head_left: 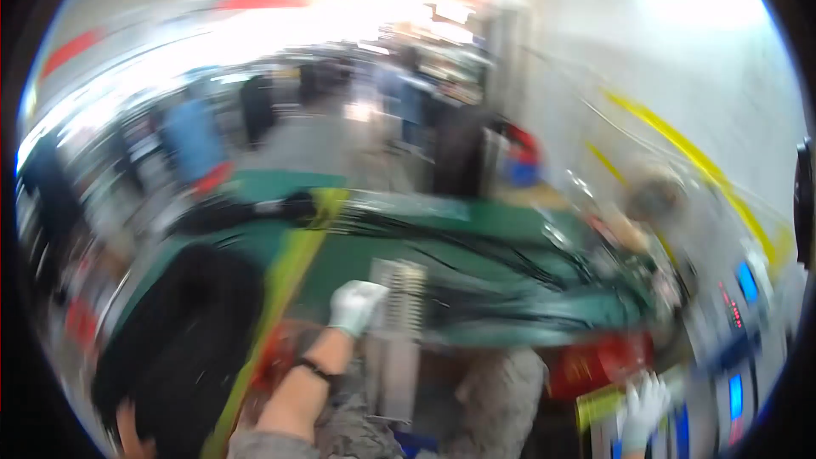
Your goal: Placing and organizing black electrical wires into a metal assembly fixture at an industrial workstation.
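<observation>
My left hand (357,306), in a white glove, is at the left edge of a long pale rack with a row of slots (406,297). Its fingers are smeared by motion, so whether they grip the rack is unclear. The rack reaches from the green table (340,268) down toward my lap. Far to the right, my right hand (643,408), also white-gloved, has its fingers apart. It is beside a yellow-edged thing (599,406) and a grey instrument panel with blue displays (736,395). I see nothing held in it.
Black cables (493,255) run across the green table, with clear plastic at its right end. A yellow strip (285,280) crosses it. On the left a person in black (183,331) leans close. Red bins (599,364) stand below the table edge. A pale wall rises at right.
</observation>
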The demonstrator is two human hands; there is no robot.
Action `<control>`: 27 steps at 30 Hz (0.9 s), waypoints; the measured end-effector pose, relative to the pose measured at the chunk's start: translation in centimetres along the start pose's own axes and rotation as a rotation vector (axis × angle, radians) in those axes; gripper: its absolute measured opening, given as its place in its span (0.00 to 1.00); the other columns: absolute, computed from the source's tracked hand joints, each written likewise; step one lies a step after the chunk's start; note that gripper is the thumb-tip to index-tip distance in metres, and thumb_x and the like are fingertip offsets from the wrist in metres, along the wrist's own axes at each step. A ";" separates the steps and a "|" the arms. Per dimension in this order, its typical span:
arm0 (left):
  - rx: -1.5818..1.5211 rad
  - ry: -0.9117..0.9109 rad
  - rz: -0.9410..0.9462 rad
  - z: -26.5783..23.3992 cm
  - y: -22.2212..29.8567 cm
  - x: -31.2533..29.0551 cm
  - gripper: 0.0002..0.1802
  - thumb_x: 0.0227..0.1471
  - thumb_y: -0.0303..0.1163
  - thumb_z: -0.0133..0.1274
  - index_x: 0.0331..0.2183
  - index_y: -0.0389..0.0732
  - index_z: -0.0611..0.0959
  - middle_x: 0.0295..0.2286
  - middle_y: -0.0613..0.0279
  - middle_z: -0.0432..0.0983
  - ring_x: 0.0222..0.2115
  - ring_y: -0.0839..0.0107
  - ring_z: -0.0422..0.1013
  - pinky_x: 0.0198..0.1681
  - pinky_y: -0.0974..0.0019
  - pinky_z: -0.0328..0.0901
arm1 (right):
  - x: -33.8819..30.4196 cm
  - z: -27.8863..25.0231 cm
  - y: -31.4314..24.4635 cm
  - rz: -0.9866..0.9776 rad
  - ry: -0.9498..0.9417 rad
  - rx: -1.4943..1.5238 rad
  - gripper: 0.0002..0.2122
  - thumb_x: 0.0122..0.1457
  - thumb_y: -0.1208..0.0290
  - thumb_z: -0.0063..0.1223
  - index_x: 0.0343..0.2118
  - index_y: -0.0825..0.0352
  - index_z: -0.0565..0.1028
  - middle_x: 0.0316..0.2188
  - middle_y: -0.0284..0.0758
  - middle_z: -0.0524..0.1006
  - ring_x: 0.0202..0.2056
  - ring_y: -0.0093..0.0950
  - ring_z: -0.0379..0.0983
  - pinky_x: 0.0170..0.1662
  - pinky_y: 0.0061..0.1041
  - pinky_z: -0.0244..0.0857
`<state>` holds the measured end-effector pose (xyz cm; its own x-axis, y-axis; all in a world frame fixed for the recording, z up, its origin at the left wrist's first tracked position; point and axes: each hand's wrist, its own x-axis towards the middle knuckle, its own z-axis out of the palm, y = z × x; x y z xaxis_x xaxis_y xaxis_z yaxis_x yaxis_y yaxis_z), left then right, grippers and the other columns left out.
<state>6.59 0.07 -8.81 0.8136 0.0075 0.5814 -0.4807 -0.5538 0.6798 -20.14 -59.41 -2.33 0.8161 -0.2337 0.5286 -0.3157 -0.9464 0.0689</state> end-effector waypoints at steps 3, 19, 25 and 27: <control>-0.284 0.071 -0.387 2.9 5.2 0.6 0.13 0.46 0.42 0.63 0.28 0.42 0.85 0.27 0.61 0.81 0.29 0.70 0.76 0.36 0.67 0.69 | 5.4 1.6 -2.8 -0.360 0.199 0.434 0.15 0.63 0.64 0.47 0.46 0.69 0.76 0.48 0.43 0.75 0.48 0.40 0.71 0.53 0.32 0.64; -0.332 0.064 -0.478 1.8 5.1 0.0 0.12 0.50 0.41 0.60 0.30 0.43 0.85 0.25 0.62 0.79 0.29 0.69 0.74 0.37 0.68 0.66 | 19.0 7.2 -47.5 -1.068 -0.591 1.008 0.18 0.44 0.74 0.61 0.42 0.69 0.78 0.33 0.41 0.80 0.35 0.30 0.78 0.40 0.27 0.70; 0.031 0.211 -0.173 0.3 5.3 1.1 0.10 0.54 0.38 0.54 0.27 0.43 0.81 0.25 0.58 0.74 0.30 0.60 0.71 0.34 0.60 0.67 | 19.1 6.5 -42.4 -0.907 -0.532 1.093 0.13 0.52 0.64 0.58 0.39 0.63 0.80 0.41 0.42 0.78 0.43 0.39 0.74 0.48 0.36 0.67; 0.238 0.127 -0.148 -1.0 3.3 2.0 0.07 0.53 0.32 0.52 0.26 0.42 0.81 0.24 0.59 0.73 0.28 0.59 0.71 0.31 0.60 0.68 | 20.0 5.0 -42.7 -0.955 -0.365 1.074 0.11 0.46 0.70 0.63 0.33 0.67 0.79 0.34 0.41 0.80 0.37 0.39 0.77 0.42 0.31 0.70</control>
<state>6.30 -0.89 -4.94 0.8142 0.1983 0.5456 -0.2582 -0.7181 0.6463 12.07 -24.81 1.07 0.6286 0.6693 0.3961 0.7650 -0.4405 -0.4698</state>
